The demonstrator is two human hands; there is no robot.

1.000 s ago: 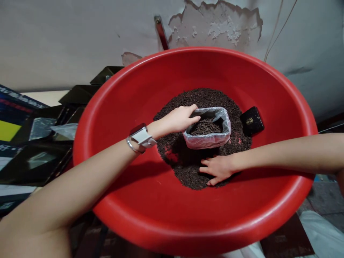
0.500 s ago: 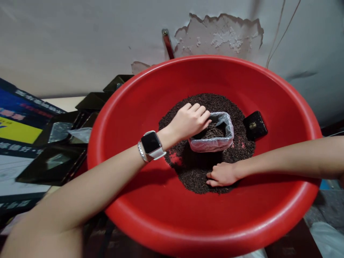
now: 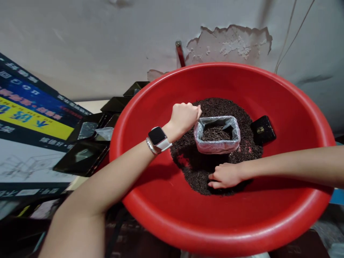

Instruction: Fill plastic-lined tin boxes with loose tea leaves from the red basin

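Note:
A box lined with clear plastic (image 3: 217, 147), part filled with dark loose tea leaves, stands over a heap of the same tea leaves (image 3: 220, 106). My left hand (image 3: 185, 116), with a watch and a bracelet on the wrist, is closed in a fist by the box's far left corner; whatever it holds is hidden. My right hand (image 3: 225, 175) lies low in the heap in front of the box, fingers curled into the leaves. All of this is inside a large red basin (image 3: 166, 211).
A small black lid or tin (image 3: 263, 129) rests against the basin's right inner side. Left of the basin are several dark open boxes (image 3: 80, 156), some with plastic liners, and a large printed carton (image 3: 29, 107). Behind rises a wall with peeling plaster (image 3: 228, 44).
The view has shifted, so the basin appears further right. My left hand has moved left off the box's opening and closed into a fist. My right hand remains in the leaves.

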